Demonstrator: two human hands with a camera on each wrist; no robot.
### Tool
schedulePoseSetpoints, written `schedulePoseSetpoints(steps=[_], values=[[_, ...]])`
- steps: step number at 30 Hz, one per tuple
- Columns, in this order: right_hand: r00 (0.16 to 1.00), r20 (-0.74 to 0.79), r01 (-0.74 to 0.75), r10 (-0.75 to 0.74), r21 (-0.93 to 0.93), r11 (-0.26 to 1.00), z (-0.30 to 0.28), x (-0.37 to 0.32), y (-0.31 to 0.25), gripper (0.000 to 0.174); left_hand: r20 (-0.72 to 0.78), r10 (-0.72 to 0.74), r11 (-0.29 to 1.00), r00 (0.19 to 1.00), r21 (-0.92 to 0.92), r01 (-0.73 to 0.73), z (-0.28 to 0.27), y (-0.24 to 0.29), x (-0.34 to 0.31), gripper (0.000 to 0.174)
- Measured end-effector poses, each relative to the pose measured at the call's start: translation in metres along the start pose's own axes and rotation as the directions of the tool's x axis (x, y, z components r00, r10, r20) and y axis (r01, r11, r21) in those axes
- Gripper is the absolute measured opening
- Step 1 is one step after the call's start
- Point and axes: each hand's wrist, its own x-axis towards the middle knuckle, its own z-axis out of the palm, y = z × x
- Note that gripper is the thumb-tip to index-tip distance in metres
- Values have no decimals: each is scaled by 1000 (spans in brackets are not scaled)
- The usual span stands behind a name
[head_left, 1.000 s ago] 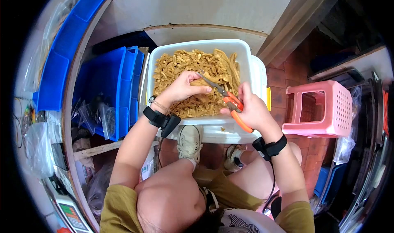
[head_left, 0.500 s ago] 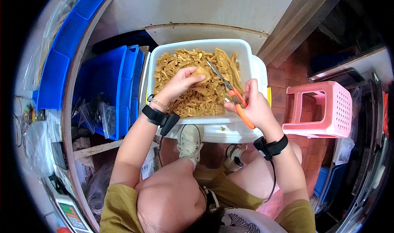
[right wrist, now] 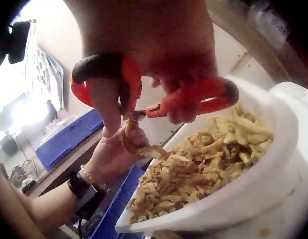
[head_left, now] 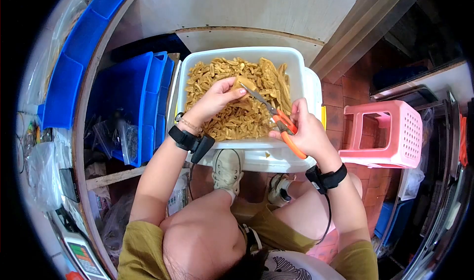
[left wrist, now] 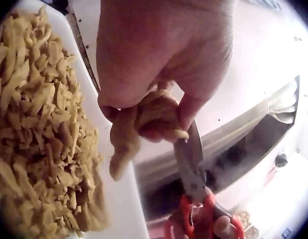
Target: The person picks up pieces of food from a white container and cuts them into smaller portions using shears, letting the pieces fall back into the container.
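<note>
My left hand pinches a yellowish-brown, soft-looking piece of food between thumb and fingers, over the tub. In my right hand is a pair of scissors with orange-red handles, thumb and fingers through the loops. The blades point toward the left hand and overlap the held piece in the head view. Close to the left thumb, the left wrist view shows a blade right at the piece. Below both hands, a white tub holds many cut pieces, with longer uncut strips at its far right.
Blue bins stand at the left beside a wooden shelf edge. A pink stool is on the tiled floor to the right. Under the tub lies a white lid or box. My shoe is close to the tub's near side.
Half a second ago the scissors were right of the held piece, pointing farther away; now their tips have swung left onto it. The left hand keeps its hold in nearly the same place.
</note>
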Motion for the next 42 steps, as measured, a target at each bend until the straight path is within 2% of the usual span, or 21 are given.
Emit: schedulePoseSetpoints(steps=[3,6,8,10,11,14,16,21,23,26,27,28,31,33,37,39,42], values=[[999,-30,25,-25,13,1000,-1,0,-1,63,27,20,999,999,-45,-19,-6,-4,1,25],[999,-37,22,-20,45,999,-3,-1,-6,63,-41,-18,999,999,-51,16,-6,-5,1,25],[999,-46,21,-18,64,998,-1,-1,-4,62,-63,37,999,997,41,-34,-6,-8,1,23],[991,-112,77,-67,85,993,5,1,3,70,-105,32,999,994,36,-29,-1,-7,-1,23],[991,-112,77,-68,84,993,6,1,5,70,-148,27,999,989,32,-23,1,-5,-2,22],[999,-47,25,-21,100,995,8,1,4,70,-149,38,995,988,93,-24,9,2,-2,21],[999,-36,43,-40,81,996,12,2,6,62,-134,30,994,991,106,-16,10,1,-3,21],[996,-67,77,-66,184,980,17,2,-1,62,-123,23,998,992,69,-15,14,3,0,19],[993,-87,103,-85,233,967,19,1,-3,61,-182,30,1000,983,1,-30,10,4,3,19],[985,-126,143,-115,237,961,16,0,-7,61,-197,31,997,980,81,-15,7,11,2,18],[991,-96,107,-90,198,974,12,0,-8,61,-134,1,998,991,62,7,4,16,0,19],[996,-67,72,-62,158,985,10,-1,-10,61,-135,0,998,991,63,8,0,14,0,19],[1000,20,-10,6,188,982,5,-3,-16,63,-100,-3,992,995,127,16,1,10,1,21],[999,-23,28,-24,163,986,11,-2,-10,64,-66,7,973,998,231,9,12,11,0,19],[988,-106,127,-115,119,985,13,1,3,60,-38,-80,983,996,165,85,12,12,-1,20],[989,-101,127,-112,153,980,11,-1,2,62,-25,-73,971,997,228,77,8,12,-1,20],[992,-76,110,-98,170,979,7,-2,0,65,-17,-104,974,994,200,105,5,8,-2,20]])
